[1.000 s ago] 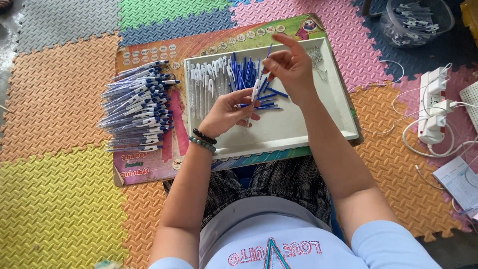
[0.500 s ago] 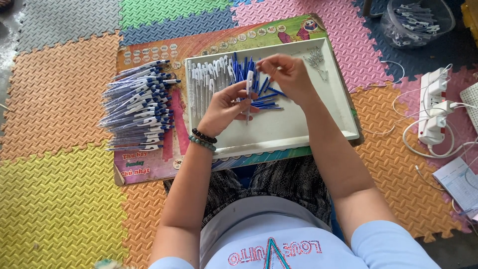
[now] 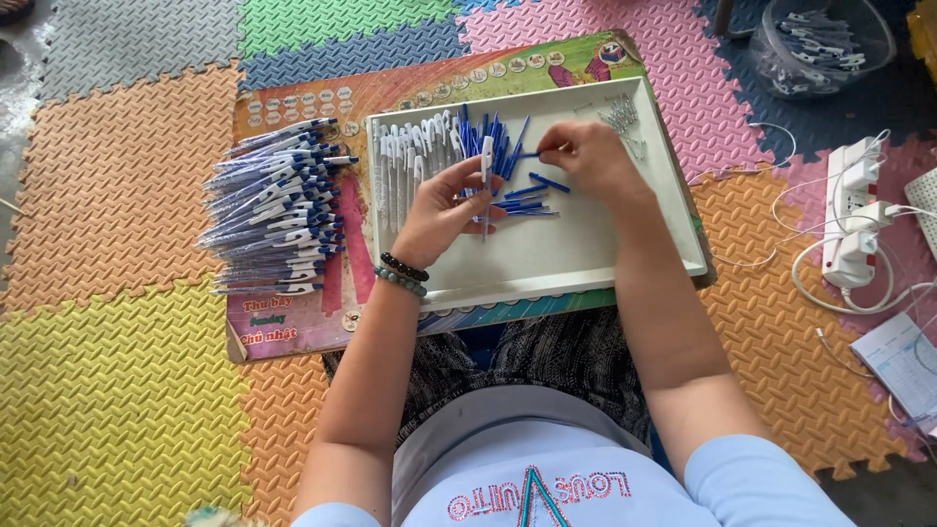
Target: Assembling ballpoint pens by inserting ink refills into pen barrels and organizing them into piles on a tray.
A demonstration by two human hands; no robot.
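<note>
Holding a slim white pen barrel (image 3: 485, 176) upright in pinched fingers, the left hand (image 3: 441, 210) rests over the shallow white plastic tray (image 3: 586, 254), while the right hand (image 3: 586, 161) pinches a short blue plastic pen part (image 3: 527, 155) from the loose blue pile (image 3: 522, 200) there.

Colourful foam mats (image 3: 117, 390), a white power strip (image 3: 851, 220) — and a clear tub (image 3: 822, 44).
</note>
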